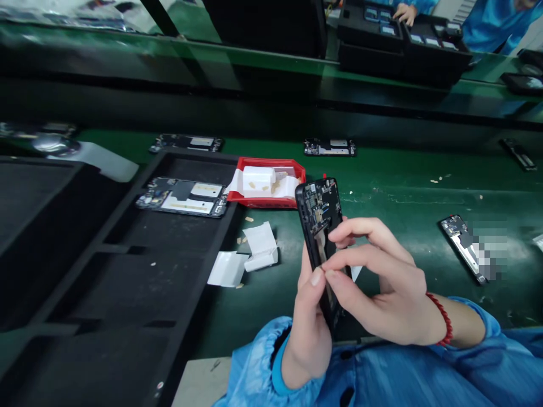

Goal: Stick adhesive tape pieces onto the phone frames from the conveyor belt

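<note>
An opened phone, its circuit board showing, is held upright and tilted in front of me. Wrapped round its lower left edge is my left hand, the thumb resting on the near side. My right hand, with a red bracelet at the wrist, has thumb and forefinger pinched together at the phone's inner face. Whatever is between those fingertips is hidden or too small to name. Just behind the phone stands a red bin with white paper and small tan strips in it.
White paper pieces lie beside the bin. A black tray at left carries another opened phone. More opened phones lie at the back and right. Beyond a ledge, a co-worker's hand touches black trays.
</note>
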The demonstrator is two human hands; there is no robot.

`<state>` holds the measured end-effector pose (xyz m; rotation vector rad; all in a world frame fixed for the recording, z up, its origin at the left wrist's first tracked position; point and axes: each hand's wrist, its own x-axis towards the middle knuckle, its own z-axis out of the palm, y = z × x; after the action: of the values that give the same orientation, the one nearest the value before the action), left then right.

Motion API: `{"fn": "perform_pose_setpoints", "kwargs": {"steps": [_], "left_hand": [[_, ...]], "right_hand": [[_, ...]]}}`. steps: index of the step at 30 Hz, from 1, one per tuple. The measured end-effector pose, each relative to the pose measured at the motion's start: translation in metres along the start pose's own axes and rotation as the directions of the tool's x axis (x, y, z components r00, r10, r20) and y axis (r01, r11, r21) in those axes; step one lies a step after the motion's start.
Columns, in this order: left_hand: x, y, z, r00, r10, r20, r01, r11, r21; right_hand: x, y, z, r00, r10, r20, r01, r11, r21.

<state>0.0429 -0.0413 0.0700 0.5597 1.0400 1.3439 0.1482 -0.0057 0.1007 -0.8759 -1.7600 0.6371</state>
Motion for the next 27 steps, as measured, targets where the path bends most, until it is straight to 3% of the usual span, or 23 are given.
{"fn": "perform_pose_setpoints", "kwargs": {"steps": [7, 11, 15, 19, 24, 27], "left_hand": [[-0.011, -0.011, -0.007, 0.999, 0.034, -0.023, -0.033, 0.999, 0.019], [-0.009, -0.006, -0.006, 0.997, 0.074, -0.009, -0.074, 0.997, 0.037], [-0.009, 0.003, 0.000, 0.997, 0.039, 0.059, -0.040, 0.999, 0.009], [-0.008, 0.000, 0.001, 0.997, 0.081, 0.017, -0.082, 0.992, 0.091], [0.015, -0.013, -0.010, 0.997, 0.073, -0.027, -0.072, 0.996, 0.056], [0.040, -0.018, -0.018, 0.998, 0.000, -0.070, 0.002, 0.999, 0.035]], "right_hand": [[-0.002, 0.002, 0.004, 1.000, 0.005, -0.020, -0.003, 0.996, 0.093], [-0.001, 0.001, 0.004, 0.995, 0.094, 0.024, -0.097, 0.981, 0.169], [0.001, 0.007, 0.000, 0.972, 0.189, 0.136, -0.221, 0.933, 0.283], [0.005, 0.016, -0.001, 0.955, 0.262, 0.139, -0.294, 0.896, 0.332], [-0.008, 0.032, -0.004, 0.977, 0.200, 0.071, -0.212, 0.942, 0.260], [-0.027, 0.046, -0.001, 0.949, 0.304, 0.080, -0.314, 0.924, 0.220]]}}
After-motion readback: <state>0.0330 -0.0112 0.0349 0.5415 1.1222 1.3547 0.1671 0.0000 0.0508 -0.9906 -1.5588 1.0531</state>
